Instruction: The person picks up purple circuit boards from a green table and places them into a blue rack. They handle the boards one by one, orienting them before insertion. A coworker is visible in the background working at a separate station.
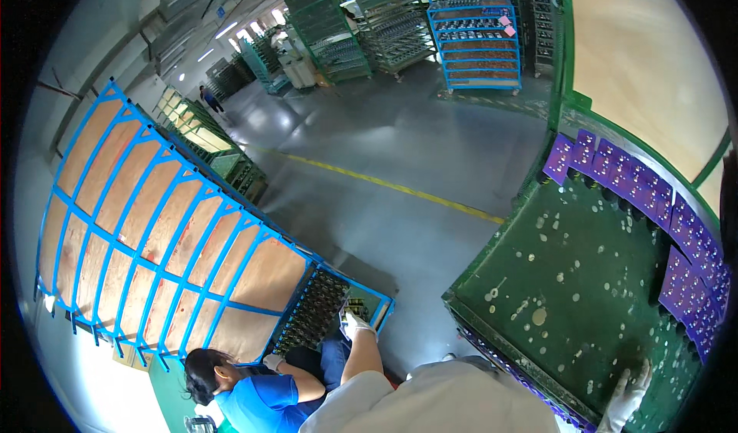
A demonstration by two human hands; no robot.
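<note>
My left hand (356, 327), in a white glove, reaches out to the low blue rack at its near right corner. Its fingers look closed at the small yellowish-black parts (357, 307) there; what they hold is too small to make out. Beside it lies a tray of dark metal parts (314, 310) in close rows. My right hand (626, 396), also gloved in white, rests with fingers stretched out on the green tabletop (538, 279), near its lower right. Nothing shows in that hand.
A person in a blue shirt (265, 402) sits close on my left. The blue-framed rack with wooden shelves (177, 233) fills the left. Purple punched sheets (634, 179) line the table's right edge. Wheeled racks (473, 41) stand beyond a yellow floor line (384, 184).
</note>
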